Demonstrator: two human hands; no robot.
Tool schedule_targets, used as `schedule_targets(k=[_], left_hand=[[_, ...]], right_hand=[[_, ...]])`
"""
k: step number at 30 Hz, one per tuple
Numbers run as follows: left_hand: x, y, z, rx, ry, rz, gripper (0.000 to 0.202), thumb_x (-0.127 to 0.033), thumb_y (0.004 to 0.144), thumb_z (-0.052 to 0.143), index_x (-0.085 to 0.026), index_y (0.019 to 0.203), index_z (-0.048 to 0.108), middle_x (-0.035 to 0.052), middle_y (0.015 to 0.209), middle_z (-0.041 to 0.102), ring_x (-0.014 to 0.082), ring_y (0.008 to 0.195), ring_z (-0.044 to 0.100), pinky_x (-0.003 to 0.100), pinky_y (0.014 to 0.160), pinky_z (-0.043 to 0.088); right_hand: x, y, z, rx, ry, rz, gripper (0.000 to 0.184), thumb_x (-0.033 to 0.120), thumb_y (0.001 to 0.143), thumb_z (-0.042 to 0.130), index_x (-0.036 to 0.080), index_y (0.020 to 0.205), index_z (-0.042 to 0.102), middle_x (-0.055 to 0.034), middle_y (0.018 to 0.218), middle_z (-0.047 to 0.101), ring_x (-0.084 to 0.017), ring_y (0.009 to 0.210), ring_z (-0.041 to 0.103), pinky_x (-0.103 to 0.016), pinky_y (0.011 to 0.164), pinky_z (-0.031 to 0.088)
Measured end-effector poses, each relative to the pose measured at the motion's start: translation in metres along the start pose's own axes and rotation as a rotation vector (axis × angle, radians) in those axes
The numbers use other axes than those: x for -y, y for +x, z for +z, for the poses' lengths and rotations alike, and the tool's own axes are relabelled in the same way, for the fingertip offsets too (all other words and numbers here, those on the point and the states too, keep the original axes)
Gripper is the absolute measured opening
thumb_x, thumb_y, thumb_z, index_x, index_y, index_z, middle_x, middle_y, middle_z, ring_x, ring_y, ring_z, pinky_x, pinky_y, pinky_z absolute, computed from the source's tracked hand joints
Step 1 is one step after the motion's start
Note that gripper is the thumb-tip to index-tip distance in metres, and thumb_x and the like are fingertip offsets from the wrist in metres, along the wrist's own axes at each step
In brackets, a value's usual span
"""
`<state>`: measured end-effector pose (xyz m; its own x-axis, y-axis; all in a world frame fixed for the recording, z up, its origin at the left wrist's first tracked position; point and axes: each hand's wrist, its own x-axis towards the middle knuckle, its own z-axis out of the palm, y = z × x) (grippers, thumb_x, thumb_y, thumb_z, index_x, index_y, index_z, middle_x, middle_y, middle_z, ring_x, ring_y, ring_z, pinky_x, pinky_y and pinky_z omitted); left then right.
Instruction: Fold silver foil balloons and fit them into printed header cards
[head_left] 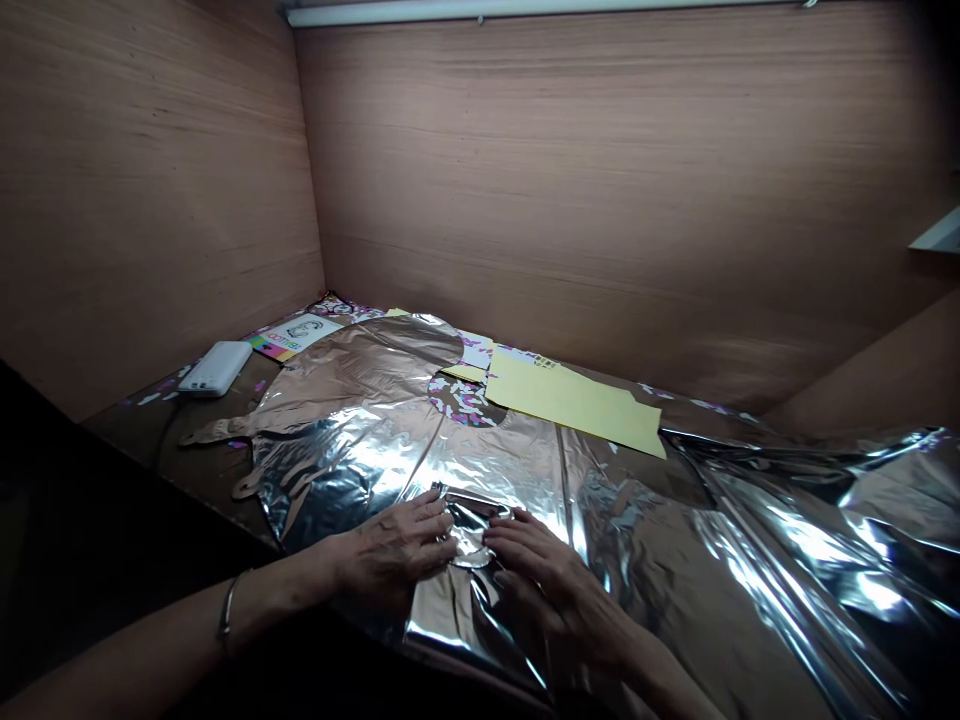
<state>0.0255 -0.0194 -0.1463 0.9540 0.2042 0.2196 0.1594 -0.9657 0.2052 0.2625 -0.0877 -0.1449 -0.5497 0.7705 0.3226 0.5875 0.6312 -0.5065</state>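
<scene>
A large flat sheet of shiny silver foil (352,455), shaped like an uninflated foil balloon with a round opening and small tabs at its left edge, spreads over the table. Near the front edge lies a small folded foil piece (471,540) on top of it. My left hand (401,540) rests palm down at the left of this piece, fingers stretched out and touching it. From the right, my right hand (544,570) reaches it with extended fingers, its thumb apart and lower. Neither hand is visibly gripping the foil. A bracelet (227,610) circles my left wrist.
A yellow paper sheet (574,395) lies behind the foil. White power bank (217,368) and a printed card (296,335) sit at the back left. More crumpled foil (847,540) covers the right side. Wooden panels (600,180) enclose the back and sides.
</scene>
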Motion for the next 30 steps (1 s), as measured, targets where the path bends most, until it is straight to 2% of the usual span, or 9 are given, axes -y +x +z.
schedule_targets(k=[4, 6, 10, 14, 17, 21, 24, 28, 30], left_hand=[[0.001, -0.001, -0.001, -0.014, -0.127, -0.063, 0.023, -0.023, 0.084, 0.042, -0.015, 0.101, 0.056, 0.0114, 0.096, 0.059, 0.0221, 0.095, 0.052, 0.039, 0.096, 0.035], [0.000, 0.002, -0.004, -0.044, -0.253, -0.167, 0.024, -0.027, 0.086, 0.040, -0.016, 0.095, 0.059, 0.0093, 0.091, 0.062, 0.0206, 0.091, 0.055, 0.035, 0.091, 0.040], [-0.006, 0.012, -0.012, -0.164, -0.591, -0.522, 0.033, -0.035, 0.087, 0.039, -0.015, 0.082, 0.065, 0.0024, 0.077, 0.065, 0.0178, 0.078, 0.058, 0.026, 0.076, 0.046], [-0.012, 0.029, -0.020, -0.256, -0.757, -0.811, 0.025, -0.034, 0.081, 0.049, -0.017, 0.085, 0.067, -0.0013, 0.081, 0.066, 0.0178, 0.080, 0.060, 0.022, 0.069, 0.045], [-0.010, 0.041, -0.019, -0.302, -0.596, -0.909, 0.023, -0.037, 0.080, 0.053, -0.016, 0.084, 0.063, 0.0000, 0.079, 0.066, 0.0177, 0.078, 0.060, 0.024, 0.071, 0.043], [-0.005, 0.050, -0.009, -0.317, -0.371, -0.970, 0.024, -0.037, 0.080, 0.054, -0.015, 0.088, 0.056, 0.0026, 0.076, 0.064, 0.0187, 0.075, 0.059, 0.028, 0.070, 0.041], [-0.002, 0.051, 0.000, -0.242, -0.183, -0.960, 0.028, -0.037, 0.079, 0.054, -0.014, 0.095, 0.054, 0.0052, 0.077, 0.063, 0.0218, 0.077, 0.059, 0.033, 0.074, 0.040], [0.000, 0.053, 0.005, -0.237, 0.145, -0.917, 0.054, -0.045, 0.079, 0.054, -0.009, 0.118, 0.045, 0.0176, 0.105, 0.057, 0.0325, 0.098, 0.052, 0.047, 0.083, 0.037], [0.001, 0.055, 0.007, -0.229, 0.232, -0.769, 0.063, -0.051, 0.080, 0.051, -0.011, 0.127, 0.039, 0.0207, 0.125, 0.046, 0.0365, 0.114, 0.041, 0.052, 0.092, 0.030]], right_hand=[[0.002, -0.011, -0.014, 0.213, 0.100, 0.105, 0.039, 0.031, 0.086, 0.046, 0.027, 0.125, 0.048, -0.0055, 0.128, 0.049, -0.024, 0.123, 0.039, -0.053, 0.106, 0.015], [0.007, -0.017, -0.021, 0.142, 0.259, 0.140, 0.039, 0.039, 0.087, 0.042, 0.032, 0.124, 0.049, -0.0032, 0.128, 0.049, -0.025, 0.123, 0.037, -0.053, 0.106, 0.017], [0.018, -0.022, -0.029, -0.099, 0.474, 0.311, 0.038, 0.043, 0.087, 0.035, 0.034, 0.119, 0.054, -0.0022, 0.123, 0.053, -0.027, 0.116, 0.046, -0.045, 0.092, 0.041], [0.012, -0.014, -0.016, -0.127, 0.472, 0.499, 0.042, 0.052, 0.084, 0.039, 0.024, 0.105, 0.063, -0.0047, 0.089, 0.064, -0.025, 0.078, 0.061, -0.035, 0.065, 0.050], [-0.001, -0.005, 0.002, -0.214, 0.282, 0.729, 0.046, 0.053, 0.085, 0.031, 0.019, 0.087, 0.063, -0.0034, 0.071, 0.061, -0.021, 0.066, 0.058, -0.029, 0.057, 0.046], [-0.010, 0.002, 0.015, -0.298, 0.021, 0.826, 0.037, 0.050, 0.081, 0.034, 0.021, 0.068, 0.053, -0.0056, 0.067, 0.058, -0.024, 0.070, 0.056, -0.034, 0.064, 0.043], [-0.007, 0.004, 0.016, -0.317, -0.099, 0.880, 0.027, 0.046, 0.078, 0.042, 0.022, 0.071, 0.052, -0.0064, 0.069, 0.058, -0.026, 0.072, 0.055, -0.038, 0.067, 0.040], [-0.001, 0.007, 0.015, -0.312, -0.204, 0.888, 0.018, 0.039, 0.076, 0.049, 0.023, 0.081, 0.057, -0.0070, 0.073, 0.059, -0.027, 0.079, 0.055, -0.039, 0.073, 0.038], [0.001, 0.008, 0.016, -0.291, -0.246, 0.884, 0.017, 0.036, 0.077, 0.050, 0.023, 0.081, 0.058, -0.0072, 0.074, 0.060, -0.027, 0.079, 0.056, -0.040, 0.074, 0.038]])
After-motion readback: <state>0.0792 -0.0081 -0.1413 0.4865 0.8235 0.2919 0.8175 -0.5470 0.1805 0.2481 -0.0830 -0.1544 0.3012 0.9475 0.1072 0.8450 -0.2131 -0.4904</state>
